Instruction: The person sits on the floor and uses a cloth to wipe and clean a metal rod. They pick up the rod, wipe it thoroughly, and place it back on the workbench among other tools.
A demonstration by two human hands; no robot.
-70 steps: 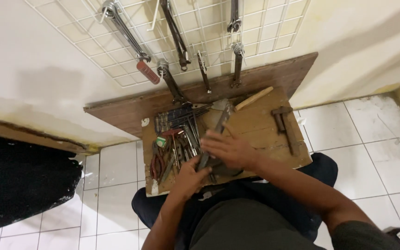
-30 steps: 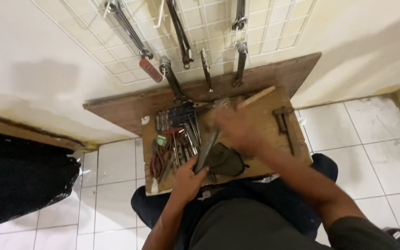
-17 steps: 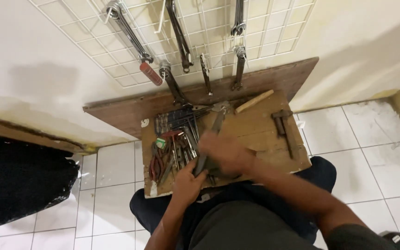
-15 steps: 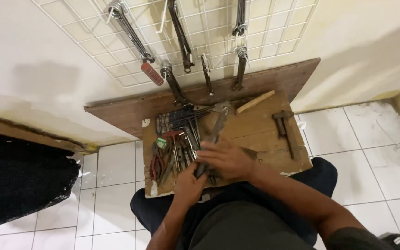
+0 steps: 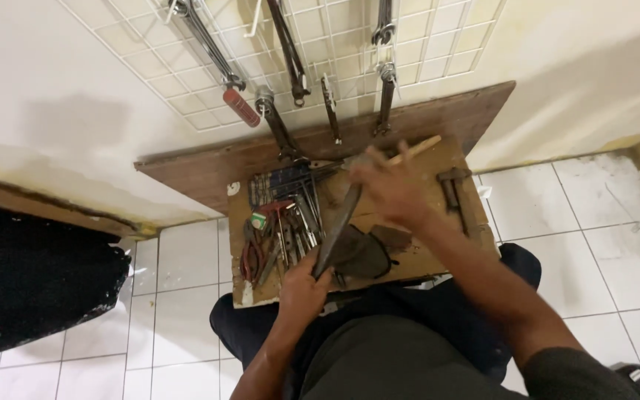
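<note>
On the wooden board (image 5: 438, 255) across the person's lap, the left hand (image 5: 301, 285) is clamped on the lower end of a long dark metal file (image 5: 338, 222) while the blurred right hand (image 5: 390, 185) hovers loosely open over its far end, so a careless push could likely scrape knuckles or knock the pliers (image 5: 253, 252) beside it to the floor.

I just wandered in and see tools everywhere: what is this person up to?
A seated person works over a wooden board on the lap. The left hand grips the lower end of a long dark metal tool that lies slanted across the board. The right hand, blurred, is over the tool's upper end. A dark cloth lies beside it, pliers and small tools to the left, a hammer on the right. Wrenches hang on a wire grid above.
</note>
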